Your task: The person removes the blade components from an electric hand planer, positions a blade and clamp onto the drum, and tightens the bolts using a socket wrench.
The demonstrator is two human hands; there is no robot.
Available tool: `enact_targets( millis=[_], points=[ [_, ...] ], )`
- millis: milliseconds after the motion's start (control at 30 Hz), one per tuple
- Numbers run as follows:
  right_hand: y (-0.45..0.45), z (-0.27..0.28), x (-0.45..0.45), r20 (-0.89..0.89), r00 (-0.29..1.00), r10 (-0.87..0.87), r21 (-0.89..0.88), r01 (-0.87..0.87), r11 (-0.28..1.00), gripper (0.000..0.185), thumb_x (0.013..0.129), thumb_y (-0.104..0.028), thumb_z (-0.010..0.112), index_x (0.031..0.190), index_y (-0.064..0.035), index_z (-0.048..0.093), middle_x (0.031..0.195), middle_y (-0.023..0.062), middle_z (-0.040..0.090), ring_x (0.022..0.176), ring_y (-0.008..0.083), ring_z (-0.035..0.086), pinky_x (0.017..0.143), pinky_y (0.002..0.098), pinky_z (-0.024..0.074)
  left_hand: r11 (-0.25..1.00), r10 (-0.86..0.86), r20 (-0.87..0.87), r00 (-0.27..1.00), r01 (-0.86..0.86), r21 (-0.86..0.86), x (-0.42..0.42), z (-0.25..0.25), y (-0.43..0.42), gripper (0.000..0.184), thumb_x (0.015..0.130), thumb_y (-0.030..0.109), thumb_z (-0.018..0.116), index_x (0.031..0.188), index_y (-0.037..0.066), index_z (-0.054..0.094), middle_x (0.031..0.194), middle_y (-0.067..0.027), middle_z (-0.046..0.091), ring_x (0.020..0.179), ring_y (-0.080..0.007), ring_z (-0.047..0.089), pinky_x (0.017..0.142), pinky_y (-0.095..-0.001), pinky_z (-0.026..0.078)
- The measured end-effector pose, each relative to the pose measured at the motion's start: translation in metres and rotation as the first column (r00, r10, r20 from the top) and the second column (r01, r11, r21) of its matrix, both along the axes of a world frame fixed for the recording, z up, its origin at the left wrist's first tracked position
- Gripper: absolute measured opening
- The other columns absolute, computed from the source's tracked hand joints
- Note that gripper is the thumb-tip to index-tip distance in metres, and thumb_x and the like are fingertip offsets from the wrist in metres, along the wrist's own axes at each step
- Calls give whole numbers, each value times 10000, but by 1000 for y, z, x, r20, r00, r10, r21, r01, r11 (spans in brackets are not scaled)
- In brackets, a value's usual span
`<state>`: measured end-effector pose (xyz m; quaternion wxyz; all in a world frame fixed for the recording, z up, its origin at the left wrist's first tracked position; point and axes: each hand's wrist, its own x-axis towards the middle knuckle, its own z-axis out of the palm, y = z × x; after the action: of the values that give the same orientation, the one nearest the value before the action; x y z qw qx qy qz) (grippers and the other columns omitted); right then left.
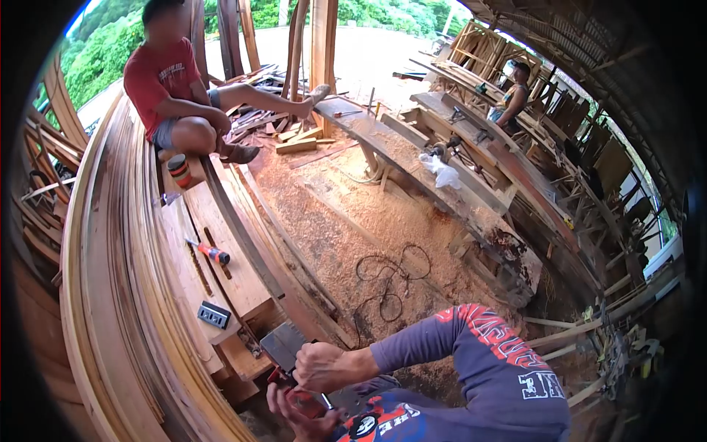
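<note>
Right hand (320, 366): closed in tight fist beside dark grey block (284, 345); contents of grip hidden. Left hand (300, 417): fingers curled around red tool (303, 403), below right hand. Red tool location: at near end of stacked timber (228, 276), close to wearer's torso; shape partly covered by hands. Black socket block (213, 314) and red-handled tool (213, 253): lying on timber. Lidded jar (178, 169): upright, near seated person (177, 92). Black cable (390, 280): looped on shavings-covered floor (331, 243).
</note>
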<state>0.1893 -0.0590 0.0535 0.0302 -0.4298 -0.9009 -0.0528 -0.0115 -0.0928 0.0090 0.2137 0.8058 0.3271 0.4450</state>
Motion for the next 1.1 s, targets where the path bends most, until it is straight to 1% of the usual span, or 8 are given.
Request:
enact_targets(
  millis=[100, 267, 333, 400, 500, 633, 967, 1100],
  points=[
    [1, -4, -9, -2, 1000, -8, 75, 9, 997, 255, 800, -380, 678, 605, -215, 675, 646, -1, 679, 648, 215, 670, 610, 383, 456, 944, -262, 109, 959, 231, 235, 14, 0, 13, 1034, 814, 505, 868, 1567, 34, 340, 1564, -258, 389, 1422, -448, 431, 1171, -591, 355],
    [25, -27, -4, -86, 996, 39, 13, -38, 999, 248, 807, -388, 670, 650, -205, 613, 637, 13, 567, 646, 250, 628, 608, 404, 447, 942, -194, 134, 972, 147, 302, 39, 0, 44, 623, 963, 316, 712, 1463, 28, 476, 1455, -258, 536, 1354, -462, 531, 1152, -609, 404],
    [25, -28, 5, -481, 863, 153, -42, -197, 980, 256, 807, -385, 655, 691, -158, 625, 696, 73, 590, 694, 286, 624, 631, 431, 459, 950, -200, 189, 961, 144, 276, 44, -2, 48, 542, 1026, 313, 609, 1446, -10, 495, 1476, -297, 525, 1360, -491, 536, 1152, -626, 415],
    [17, -31, -3, -369, 918, 146, 25, -147, 989, 270, 814, -373, 634, 728, -116, 633, 740, 120, 601, 742, 313, 627, 656, 447, 468, 958, -194, 204, 959, 141, 248, 48, 4, 46, 520, 1042, 296, 550, 1444, -30, 498, 1464, -316, 537, 1335, -504, 559, 1142, -624, 433],
    [5, -36, -11, -707, 705, -50, -225, -158, 962, 221, 794, -271, 657, 788, -51, 632, 849, 90, 656, 854, 262, 640, 699, 408, 486, 970, -198, 251, 948, 153, 188, 47, 2, 47, 510, 1051, 260, 461, 1444, -61, 501, 1426, -347, 569, 1273, -520, 606, 1118, -612, 468],
    [-2, -37, -28, -262, 953, -151, 43, 168, 985, 188, 766, -311, 636, 694, -138, 639, 693, 73, 653, 679, 260, 644, 615, 411, 470, 975, -219, 327, 919, 190, 117, 48, 2, 47, 498, 1011, 182, 421, 1401, -105, 534, 1320, -349, 646, 1193, -501, 666, 1082, -559, 512],
    [-15, -16, -34, -477, 767, -430, -191, 386, 902, 246, 738, -375, 652, 614, -163, 658, 643, 96, 675, 579, 299, 672, 552, 447, 501, 950, -161, 478, 864, 267, -163, 49, 14, 46, 471, 1012, 220, 435, 1283, -117, 622, 1190, -308, 716, 1114, -408, 716, 1032, -483, 546],
    [-12, -5, -34, -371, 820, -437, -274, 353, 895, 278, 817, -343, 646, 632, -137, 669, 685, 127, 695, 614, 332, 694, 559, 482, 525, 935, -129, 509, 851, 275, -224, 50, 17, 46, 470, 1027, 246, 425, 1263, -102, 636, 1172, -298, 723, 1068, -386, 729, 998, -465, 563]
  ],
)
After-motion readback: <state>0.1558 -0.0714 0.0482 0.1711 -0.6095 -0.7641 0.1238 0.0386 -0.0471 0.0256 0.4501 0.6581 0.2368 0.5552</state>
